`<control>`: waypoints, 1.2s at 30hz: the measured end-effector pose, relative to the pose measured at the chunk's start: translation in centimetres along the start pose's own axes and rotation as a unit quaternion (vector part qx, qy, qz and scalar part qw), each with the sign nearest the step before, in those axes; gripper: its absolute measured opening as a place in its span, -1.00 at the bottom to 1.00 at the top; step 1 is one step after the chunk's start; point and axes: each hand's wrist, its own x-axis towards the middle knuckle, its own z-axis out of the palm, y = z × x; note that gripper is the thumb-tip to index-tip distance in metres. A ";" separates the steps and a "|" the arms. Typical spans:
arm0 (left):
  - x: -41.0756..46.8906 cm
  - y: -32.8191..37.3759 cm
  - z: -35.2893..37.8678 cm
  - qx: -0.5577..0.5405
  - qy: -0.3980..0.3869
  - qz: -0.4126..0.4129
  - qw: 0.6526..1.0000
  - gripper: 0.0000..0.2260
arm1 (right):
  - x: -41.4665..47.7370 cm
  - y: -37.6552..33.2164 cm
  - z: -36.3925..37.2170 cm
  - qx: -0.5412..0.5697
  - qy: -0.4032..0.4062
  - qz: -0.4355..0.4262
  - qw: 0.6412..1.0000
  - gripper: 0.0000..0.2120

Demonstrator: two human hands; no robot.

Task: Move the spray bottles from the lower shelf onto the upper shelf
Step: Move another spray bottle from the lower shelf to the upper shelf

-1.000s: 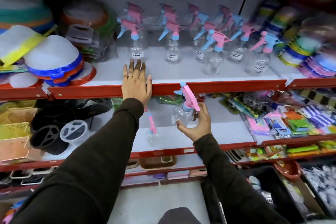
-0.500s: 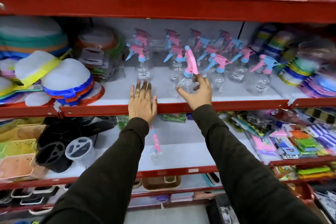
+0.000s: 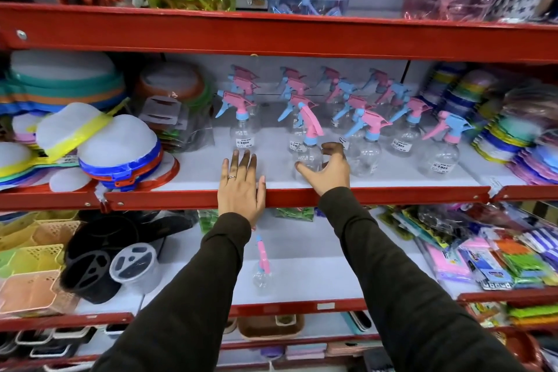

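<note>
Upright on the upper shelf (image 3: 392, 180), a clear spray bottle (image 3: 308, 148) sits loosely cupped by the right hand (image 3: 327, 167), fingers spread. Left of it, the left hand (image 3: 240, 187) lies flat, open. Below, another bottle (image 3: 262, 269) stands on the lower shelf (image 3: 317, 278).

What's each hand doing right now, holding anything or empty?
Left hand: open, flat on the upper shelf edge, holding nothing.
Right hand: curled around the clear spray bottle standing on the upper shelf; cannot tell whether the grip is closed.
</note>
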 end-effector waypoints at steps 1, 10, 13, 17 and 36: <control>0.0 0.0 0.0 0.002 0.000 0.001 1.000 -0.46 | 0.0 -0.1 0.0 -0.005 0.007 -0.004 1.000 -0.30; 0.2 0.0 0.1 0.009 -0.004 0.001 1.000 -0.46 | 0.2 -0.1 -0.2 0.011 -0.006 -0.010 1.000 -0.40; 0.1 0.0 0.0 0.009 -0.002 0.002 1.000 -0.46 | 0.2 -0.2 -0.2 0.036 -0.030 0.008 0.999 -0.34; 0.1 0.0 0.0 0.009 -0.006 0.000 1.000 -0.46 | 0.0 -0.1 0.0 0.017 -0.012 -0.003 1.000 -0.25; 0.0 0.0 -0.2 0.006 -0.011 -0.001 1.000 -0.46 | 0.4 0.2 0.2 0.014 -0.023 0.000 1.000 -0.32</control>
